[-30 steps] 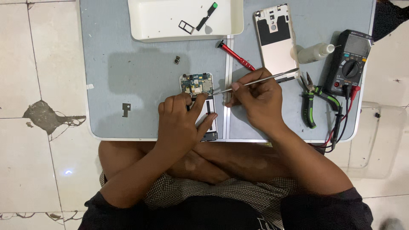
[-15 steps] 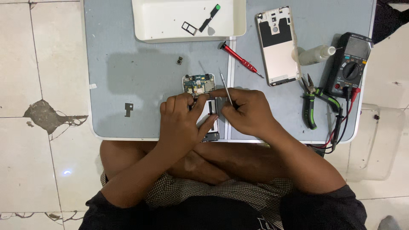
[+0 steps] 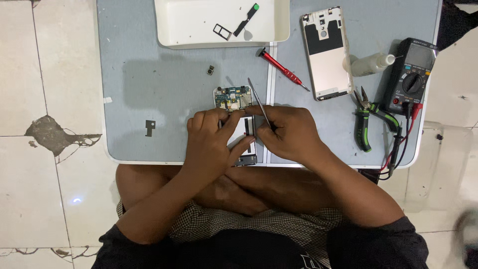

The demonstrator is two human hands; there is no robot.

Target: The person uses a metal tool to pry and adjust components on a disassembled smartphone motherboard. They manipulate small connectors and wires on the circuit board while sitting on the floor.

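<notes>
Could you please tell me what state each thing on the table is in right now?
Phone: opened, board bare, held down by left hand.
Tweezers: pinched in right hand, tips pointing away.
Back cover: off, lying inside up.
Screwdriver: lying loose.
Pliers: lying, not held.
Multimeter: leads attached, screen unreadable.
Tray: holding small parts.

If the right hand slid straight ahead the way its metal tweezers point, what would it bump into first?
Probably the white tray. The right hand aims its tweezers up the table, just left of the red screwdriver; heights are hard to judge, so it might clip that first.
</notes>
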